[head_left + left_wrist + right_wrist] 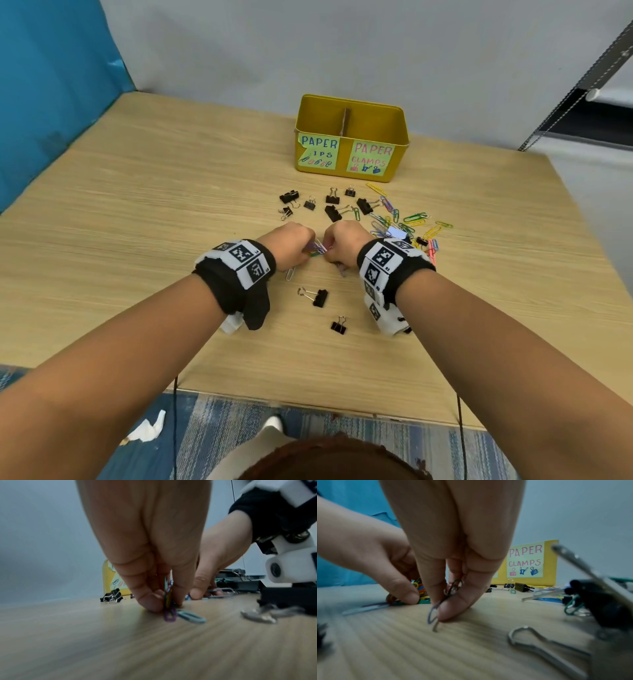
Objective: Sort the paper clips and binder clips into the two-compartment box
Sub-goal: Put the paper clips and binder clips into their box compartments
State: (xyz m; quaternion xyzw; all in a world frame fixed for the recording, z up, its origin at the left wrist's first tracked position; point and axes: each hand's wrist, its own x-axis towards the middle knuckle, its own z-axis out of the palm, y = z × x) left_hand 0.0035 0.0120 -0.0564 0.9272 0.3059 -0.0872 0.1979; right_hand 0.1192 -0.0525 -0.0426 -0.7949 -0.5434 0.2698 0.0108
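Note:
The yellow two-compartment box [352, 137] stands at the back of the table, labelled for paper clips on the left and paper clamps on the right. Black binder clips [332, 209] lie in front of it, and a heap of coloured paper clips [404, 222] lies to their right. My left hand [164, 605] pinches a bunch of coloured paper clips [169, 599] upright against the tabletop. My right hand [443, 609], close beside it, pinches a few grey paper clips [450, 592]. In the head view the left hand [294, 243] and right hand [342, 243] almost touch.
Two binder clips [317, 296] [339, 325] lie nearer me, between my wrists. A silver paper clip [291, 273] lies by my left wrist, and a pale blue one [190, 616] under the left fingers. A blue panel [51, 102] borders the wooden table [137, 205] on the left.

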